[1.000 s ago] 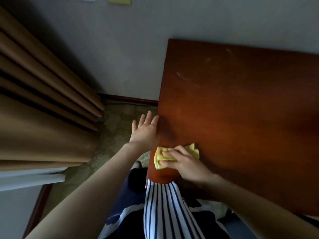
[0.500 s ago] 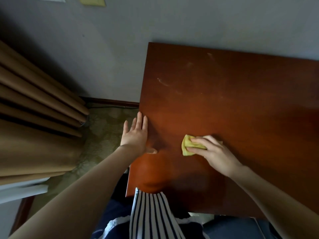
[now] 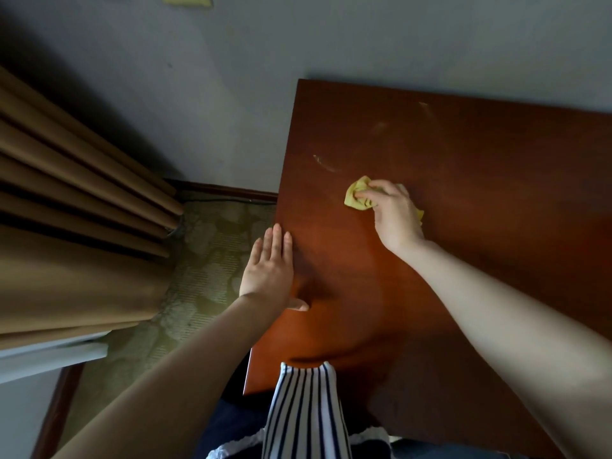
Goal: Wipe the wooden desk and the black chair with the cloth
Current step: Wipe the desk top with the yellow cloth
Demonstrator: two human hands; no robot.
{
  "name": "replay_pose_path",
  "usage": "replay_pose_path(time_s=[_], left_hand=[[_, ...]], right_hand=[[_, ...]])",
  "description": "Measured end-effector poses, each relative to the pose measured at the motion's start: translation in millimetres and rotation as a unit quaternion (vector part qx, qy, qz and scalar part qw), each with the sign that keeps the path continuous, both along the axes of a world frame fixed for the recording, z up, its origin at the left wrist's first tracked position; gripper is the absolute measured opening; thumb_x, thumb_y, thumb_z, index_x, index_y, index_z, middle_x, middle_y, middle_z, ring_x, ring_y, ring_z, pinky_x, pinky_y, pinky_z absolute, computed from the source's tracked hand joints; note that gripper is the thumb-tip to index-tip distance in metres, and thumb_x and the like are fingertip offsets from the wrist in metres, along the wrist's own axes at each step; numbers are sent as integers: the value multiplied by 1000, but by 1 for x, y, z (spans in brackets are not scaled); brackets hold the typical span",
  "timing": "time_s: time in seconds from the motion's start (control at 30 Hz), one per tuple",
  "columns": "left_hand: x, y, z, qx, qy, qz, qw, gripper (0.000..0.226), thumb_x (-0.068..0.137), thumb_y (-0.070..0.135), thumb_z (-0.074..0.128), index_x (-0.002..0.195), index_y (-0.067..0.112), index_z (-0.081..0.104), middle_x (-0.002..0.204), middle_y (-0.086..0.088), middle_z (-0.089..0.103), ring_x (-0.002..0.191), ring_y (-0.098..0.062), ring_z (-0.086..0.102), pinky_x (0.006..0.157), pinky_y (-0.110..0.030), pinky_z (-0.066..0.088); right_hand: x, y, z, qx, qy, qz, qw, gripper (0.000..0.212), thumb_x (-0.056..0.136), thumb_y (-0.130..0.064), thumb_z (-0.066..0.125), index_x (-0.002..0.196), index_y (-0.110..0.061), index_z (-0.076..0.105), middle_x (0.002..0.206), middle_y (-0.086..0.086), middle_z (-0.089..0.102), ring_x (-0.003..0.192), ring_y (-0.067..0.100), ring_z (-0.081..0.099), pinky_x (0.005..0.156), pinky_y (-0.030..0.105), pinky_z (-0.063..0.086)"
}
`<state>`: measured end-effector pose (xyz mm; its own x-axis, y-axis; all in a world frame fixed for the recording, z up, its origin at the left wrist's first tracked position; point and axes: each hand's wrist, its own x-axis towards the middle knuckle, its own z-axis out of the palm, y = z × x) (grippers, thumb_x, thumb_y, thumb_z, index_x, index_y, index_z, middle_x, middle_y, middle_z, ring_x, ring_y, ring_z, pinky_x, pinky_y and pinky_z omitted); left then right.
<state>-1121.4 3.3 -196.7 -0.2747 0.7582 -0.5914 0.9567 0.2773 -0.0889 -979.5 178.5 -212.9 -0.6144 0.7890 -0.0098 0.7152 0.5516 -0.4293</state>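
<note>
Reddish-brown polished wooden desk fills the right of the view, its far edge against the grey wall. On the desk top, toward its left side and about midway between near and far edges, lies the crumpled yellow cloth, pressed flat under the right hand, whose fingers curl over it and clasp it against the wood. Pale streaks mark the desk surface just beyond the cloth. The left hand lies flat and unclenched over the desk's left edge, fingers straight and together, thumb resting on the top, grasping nothing. Left of the desk hang brown pleated curtains over patterned green carpet. A striped garment overlaps the desk's near edge.
</note>
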Motion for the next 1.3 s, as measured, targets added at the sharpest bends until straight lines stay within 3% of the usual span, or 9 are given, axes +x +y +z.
replay_pose_path(time_s=[0.17,0.33,0.5,0.6,0.7,0.83,1.03,1.2,1.3], left_hand=[[1,2,3,-13,10,2,1000,132,71,71,60,144,-1,-23,154,-21,-24,144,-30,-18,116,-38,-8],[4,6,8,-25,20,4,999,132,69,70,62,145,0,-21,155,-21,-22,145,-29,-16,116,-37,-8],[5,5,13,-40,25,14,999,133,68,69,64,146,2,-19,156,-18,-20,145,-28,-15,116,-39,-7],[4,6,15,-55,46,11,997,132,68,72,63,148,4,-17,157,-17,-17,146,-29,-10,117,-45,-4],[7,7,16,-50,72,11,996,126,69,76,57,150,8,-9,159,-15,-8,146,-33,2,116,-49,5],[7,16,19,20,82,22,996,109,71,79,51,149,10,16,156,-12,18,143,-32,16,116,-49,12],[-14,35,16,31,69,-3,997,117,73,77,50,151,12,-7,160,-8,-11,146,-33,-6,115,-54,1],[-36,49,8,12,95,-78,992,133,61,92,38,148,7,-17,156,-14,-23,143,-34,-22,112,-58,-8],[-45,56,4,14,92,-101,990,138,56,96,34,147,6,-17,154,-20,-25,140,-38,-25,106,-65,-12]], right_hand=[[-19,-8,-2,11,-27,-29,999,53,86,15,43,124,-17,61,135,6,51,115,30,45,97,41,40],[-6,-30,-8,2,-25,74,997,54,87,13,44,130,-18,58,140,5,48,118,28,43,103,39,36],[19,-73,-8,-9,27,164,986,47,84,16,47,120,-10,65,131,13,57,117,36,49,100,47,42],[36,-96,-9,-11,48,188,981,46,82,15,50,116,-10,68,128,13,60,117,35,52,100,44,44],[58,-111,-10,-11,57,213,975,46,79,15,55,114,-11,69,126,10,61,117,32,54,99,41,45],[91,-112,-10,0,49,264,963,56,70,19,63,115,-14,69,126,7,61,118,29,55,97,42,48],[105,-82,-2,25,11,289,957,66,62,24,68,116,-13,68,127,9,61,117,31,56,90,47,52],[72,-53,2,-13,-38,206,978,63,78,21,54,129,-17,58,141,5,48,131,27,41,104,46,41],[42,-36,4,-14,-45,162,986,60,78,22,54,126,-13,61,138,9,50,127,31,44,101,49,42]])
